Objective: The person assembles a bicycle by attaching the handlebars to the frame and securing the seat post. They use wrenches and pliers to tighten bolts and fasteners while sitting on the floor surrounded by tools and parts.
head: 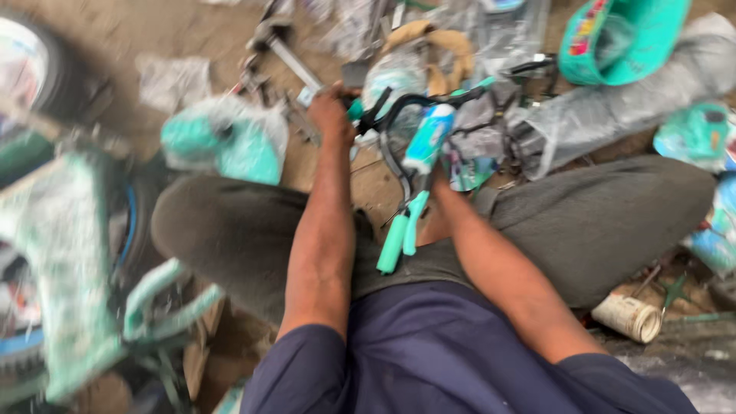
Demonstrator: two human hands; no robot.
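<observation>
The small bicycle handlebar (410, 153) stands between the person's knees, just in front of the body. It has a black curved bar, a padded roll in white and turquoise across the middle, and two turquoise grips (402, 234) that point down toward the lap. The picture is blurred, so fine details cannot be read.

Around it the ground is crowded. Behind the handlebar lie clear plastic wrappings (606, 107), a tan strap, and a turquoise basket (621, 38) at the top right. A metal tool (287, 50) lies on the dirt beyond the left hand. On the left side a turquoise and white bicycle frame (61, 261) with a wheel takes much place. A roll of paper (629, 316) lies by the right knee.

The left hand (331, 115) is stretched forward, arm straight, and closed around the upper left end of the bar. The right forearm goes up under the padded roll; the right hand is hidden behind the bar, and I cannot tell whether it grips anything.
</observation>
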